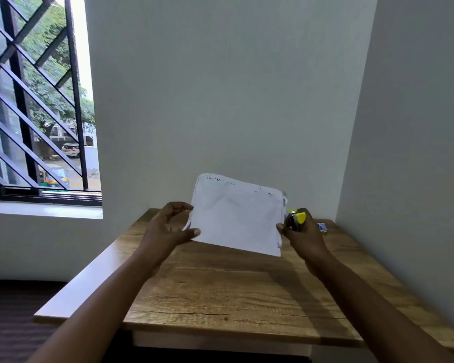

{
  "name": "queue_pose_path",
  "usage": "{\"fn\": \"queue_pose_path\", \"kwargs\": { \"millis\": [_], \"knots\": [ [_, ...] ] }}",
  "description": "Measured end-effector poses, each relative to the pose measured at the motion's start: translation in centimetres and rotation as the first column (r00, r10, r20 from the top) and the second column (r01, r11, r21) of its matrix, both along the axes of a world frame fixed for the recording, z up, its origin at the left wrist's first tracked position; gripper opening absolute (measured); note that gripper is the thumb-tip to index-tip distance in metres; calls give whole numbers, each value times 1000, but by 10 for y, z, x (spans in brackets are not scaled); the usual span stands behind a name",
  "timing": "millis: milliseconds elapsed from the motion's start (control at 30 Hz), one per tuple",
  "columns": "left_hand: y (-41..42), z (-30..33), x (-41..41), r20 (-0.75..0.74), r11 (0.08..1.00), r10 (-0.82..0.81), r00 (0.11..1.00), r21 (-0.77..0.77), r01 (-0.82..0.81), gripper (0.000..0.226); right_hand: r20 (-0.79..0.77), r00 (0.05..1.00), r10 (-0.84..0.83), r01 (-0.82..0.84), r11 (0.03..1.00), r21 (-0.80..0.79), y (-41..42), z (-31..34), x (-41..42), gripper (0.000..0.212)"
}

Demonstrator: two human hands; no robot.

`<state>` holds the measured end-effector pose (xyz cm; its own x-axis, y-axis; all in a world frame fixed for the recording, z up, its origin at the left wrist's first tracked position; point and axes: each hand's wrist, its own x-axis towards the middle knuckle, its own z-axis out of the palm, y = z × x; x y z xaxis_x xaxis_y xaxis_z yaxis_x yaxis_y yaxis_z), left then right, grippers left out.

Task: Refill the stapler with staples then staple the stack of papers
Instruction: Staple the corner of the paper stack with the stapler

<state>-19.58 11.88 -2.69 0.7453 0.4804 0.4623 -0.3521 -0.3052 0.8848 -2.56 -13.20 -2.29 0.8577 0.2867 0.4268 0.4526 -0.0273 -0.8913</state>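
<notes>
A white stack of papers (236, 216) is held up in the air above the wooden table (220, 292), tilted toward me. My left hand (168, 226) pinches its left edge between thumb and fingers. My right hand (302, 237) grips a small stapler (295, 218) with a yellow top and metal body, right at the papers' right edge. Whether the stapler's jaws are around the paper edge I cannot tell.
A small blue and white staple box (322, 227) lies on the table at the far right, near the wall. Walls close in behind and to the right. A barred window (37, 100) is at the left, beyond the table's pale side panel (89, 273).
</notes>
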Motion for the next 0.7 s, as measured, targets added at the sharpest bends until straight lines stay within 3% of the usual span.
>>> {"fn": "queue_pose_path", "kwargs": {
  "millis": [133,267,433,567,633,700],
  "knots": [
    [-13,-3,1,-86,984,-136,987,105,145,43,33,997,-66,65,996,57,-1,7,4,23],
    [-21,-4,1,-237,945,-316,919,3,326,39,15,999,-50,48,990,136,-7,9,6,21],
    [-30,-4,11,-188,975,-171,967,107,193,50,20,999,-42,38,982,183,-11,2,6,21],
    [-39,-1,17,-29,985,-174,984,-23,173,55,-326,944,-54,75,996,52,-2,-18,-3,22],
    [-42,0,20,-1,986,-159,987,-58,159,56,-444,894,60,-79,997,-24,6,-28,-19,24],
    [-44,0,23,-17,985,-161,987,-65,160,57,-459,857,236,-279,960,-28,14,-34,-39,23]
  ]
}}
